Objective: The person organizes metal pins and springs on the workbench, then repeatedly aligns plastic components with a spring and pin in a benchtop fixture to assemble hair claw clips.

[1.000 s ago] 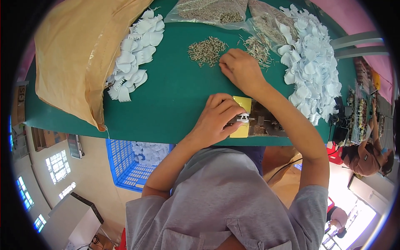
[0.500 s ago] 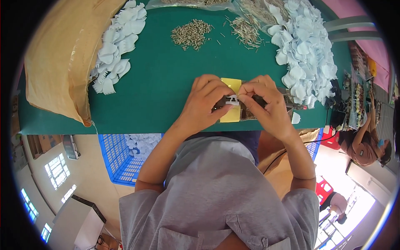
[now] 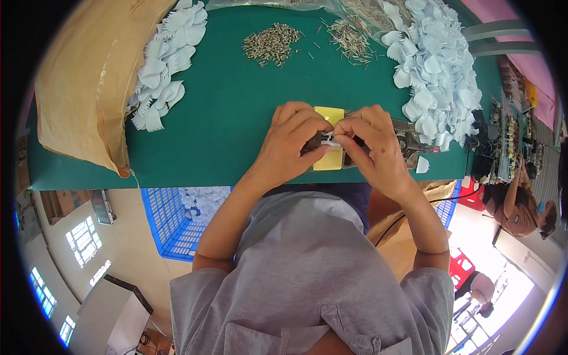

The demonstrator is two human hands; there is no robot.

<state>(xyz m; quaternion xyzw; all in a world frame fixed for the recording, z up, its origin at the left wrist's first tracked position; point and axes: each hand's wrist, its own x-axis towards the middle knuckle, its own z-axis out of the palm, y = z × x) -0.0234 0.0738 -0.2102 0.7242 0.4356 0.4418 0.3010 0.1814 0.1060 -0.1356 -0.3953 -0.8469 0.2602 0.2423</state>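
My left hand [image 3: 290,141] is closed, its thumb and forefinger pinching the left end of a small white plastic piece [image 3: 327,139]. At the piece's right end the thumb and fingers of my right hand [image 3: 373,142] are pressed together on it. Any smaller part between those fingertips is hidden. Both hands are over a yellow plate [image 3: 329,163] that lies across a dark metal fixture [image 3: 408,137] near the table's front edge. A single pale toothed plastic piece [image 3: 422,165] lies right of my right hand.
On the green table [image 3: 225,106] lie small metal fittings [image 3: 271,45] and thin metal pins [image 3: 350,42]. Pale toothed plastic pieces are heaped left [image 3: 168,56] and right [image 3: 435,71]. A brown sack [image 3: 94,77] stands far left. Below is a blue basket [image 3: 168,228]. Other people are at right.
Both hands stay pinched at the white plastic piece, with slight finger shifts. The right fingers sit a little closer over its right end. The whole view has shifted slightly.
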